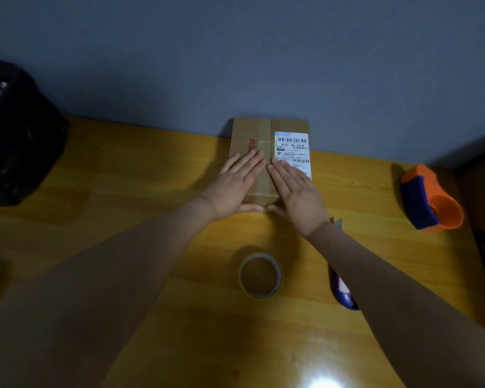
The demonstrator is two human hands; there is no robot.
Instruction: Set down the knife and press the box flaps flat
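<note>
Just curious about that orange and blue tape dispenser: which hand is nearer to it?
Right. The right hand lies flat on the cardboard box, toward the tape dispenser; the left hand lies farther away.

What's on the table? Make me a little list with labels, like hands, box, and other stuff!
left hand: left hand lies flat, fingers straight, on the cardboard box
right hand: right hand lies flat on the box, fingertips on the white label
box: closed, tape strip down its middle, set against the wall
tape roll: tape roll lies flat, nearer the person than the box
blue cutter: blue cutter partly hidden under the right forearm
dispenser: orange and blue tape dispenser far right
bag: black bag far left
table: yellow wooden table
</note>
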